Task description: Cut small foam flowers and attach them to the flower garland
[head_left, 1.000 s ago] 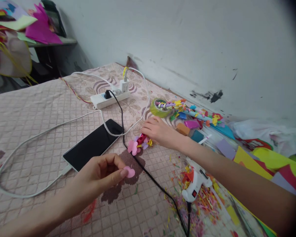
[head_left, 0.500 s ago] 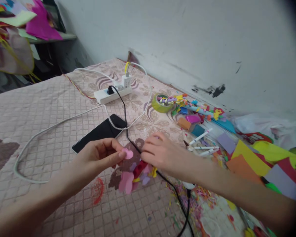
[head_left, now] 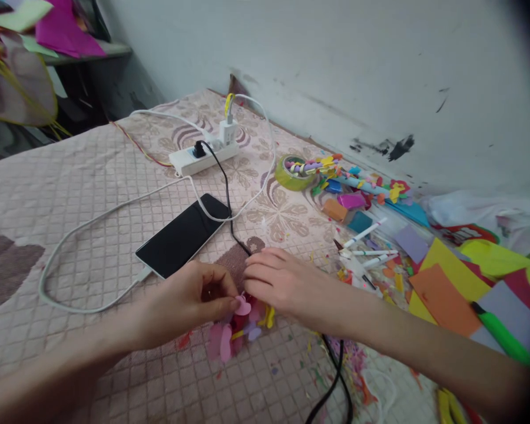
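My left hand (head_left: 203,306) pinches a small pink paper cutout (head_left: 242,305) with rounded lobes between thumb and forefinger. It is right at a cluster of paper cutouts (head_left: 226,341) in pink, red, lilac and yellow; whether the pieces touch I cannot tell. My right hand (head_left: 277,281) is bent over the upper right side of this cluster, back of the hand up. Its curled fingers point down and their tips are hidden, along with anything they may grip. Just beyond both hands lies a black-screened phone (head_left: 183,235) with a white cable plugged in.
A white power strip (head_left: 205,158) with cables stands farther back. To the right are a roll of tape (head_left: 293,172), a decorated paper stick (head_left: 362,185), white sticks (head_left: 373,253), coloured paper sheets (head_left: 446,294), a green marker (head_left: 506,335) and paper scraps. A black cord runs beneath my right arm.
My left hand has brought the pink cutout right and down to the cluster. My right hand has moved slightly down and left, still bent over it. The view has shifted a little.
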Motion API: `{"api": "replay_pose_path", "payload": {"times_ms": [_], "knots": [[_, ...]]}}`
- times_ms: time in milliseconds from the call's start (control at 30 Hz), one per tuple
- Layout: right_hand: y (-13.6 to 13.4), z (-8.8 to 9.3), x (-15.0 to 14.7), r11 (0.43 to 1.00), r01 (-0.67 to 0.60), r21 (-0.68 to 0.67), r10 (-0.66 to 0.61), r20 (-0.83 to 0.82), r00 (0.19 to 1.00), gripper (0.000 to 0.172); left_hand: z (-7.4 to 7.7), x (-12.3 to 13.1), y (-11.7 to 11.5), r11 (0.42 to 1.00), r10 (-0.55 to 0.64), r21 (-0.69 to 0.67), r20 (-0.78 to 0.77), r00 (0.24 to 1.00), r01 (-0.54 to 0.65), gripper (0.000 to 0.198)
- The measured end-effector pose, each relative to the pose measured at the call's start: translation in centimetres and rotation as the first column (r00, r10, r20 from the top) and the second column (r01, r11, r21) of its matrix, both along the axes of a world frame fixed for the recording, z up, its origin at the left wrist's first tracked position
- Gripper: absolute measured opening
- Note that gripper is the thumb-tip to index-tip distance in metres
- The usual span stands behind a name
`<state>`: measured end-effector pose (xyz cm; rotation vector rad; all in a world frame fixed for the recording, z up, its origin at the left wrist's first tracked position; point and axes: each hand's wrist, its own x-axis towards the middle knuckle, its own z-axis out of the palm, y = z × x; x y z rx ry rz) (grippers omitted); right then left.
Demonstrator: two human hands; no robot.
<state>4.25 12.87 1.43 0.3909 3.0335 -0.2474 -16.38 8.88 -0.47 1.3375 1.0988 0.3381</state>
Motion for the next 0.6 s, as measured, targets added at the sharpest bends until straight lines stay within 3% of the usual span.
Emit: {"api": "replay_pose_path", "payload": {"times_ms": [133, 267, 400, 600], "knots": [[-0.9, 1.5, 1.7, 0.987, 0.151, -0.055, -0.156, -0.087, 0.984, 0.027, -0.4, 0.2, 0.0, 0.999, -0.007, 0.044, -0.060, 0.998, 0.009, 0.022], [-3.8, 2.2, 3.8, 0.936, 0.326, -0.137, -0.346, -0.173, 0.922, 0.032, -0.9, 0.3, -0.1, 1.000, 0.003, 0.014, -0.031, 1.000, -0.003, 0.025], [-7.9, 1.4, 5.6, 0.850, 0.467, -0.245, -0.519, -0.224, 0.825, 0.029, -1.0, 0.1, 0.1, 0.999, 0.039, 0.004, -0.023, 0.999, -0.039, 0.026], [-12.4, -1.0, 6.2, 0.785, 0.502, -0.363, -0.616, -0.367, 0.698, 0.027, -1.6, 0.3, -0.2, 0.991, 0.059, 0.118, 0.003, 0.998, -0.059, 0.024]]}}
